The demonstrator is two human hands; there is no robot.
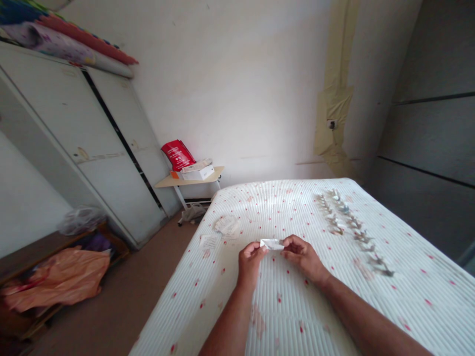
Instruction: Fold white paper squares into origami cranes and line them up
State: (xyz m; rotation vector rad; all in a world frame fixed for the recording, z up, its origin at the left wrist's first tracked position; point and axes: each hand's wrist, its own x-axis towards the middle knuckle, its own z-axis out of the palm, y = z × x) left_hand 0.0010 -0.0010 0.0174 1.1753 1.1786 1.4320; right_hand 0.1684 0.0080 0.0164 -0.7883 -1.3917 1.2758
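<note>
Between my two hands is a small folded piece of paper (pixel 272 244), pale and creased, held just over the bed. My left hand (pixel 251 258) pinches its left end between thumb and fingers. At its right end, my right hand (pixel 300 254) closes thumb and fingertips on the paper. Beyond my left hand lie a pile of paper pieces (pixel 227 225) and a printed sheet (pixel 209 241). Over to the right, several small folded paper figures (pixel 356 227) stand in two rows on the bedcover.
The bed (pixel 282 306) has a striped, red-dotted cover. Behind its left corner, a small table (pixel 166 182) carries a red bag (pixel 178 154) and a white box (pixel 200 172). A cabinet (pixel 48 99) stands left, above a low bench with orange cloth (pixel 63 277). Dark panels (pixel 434 133) rise on the right.
</note>
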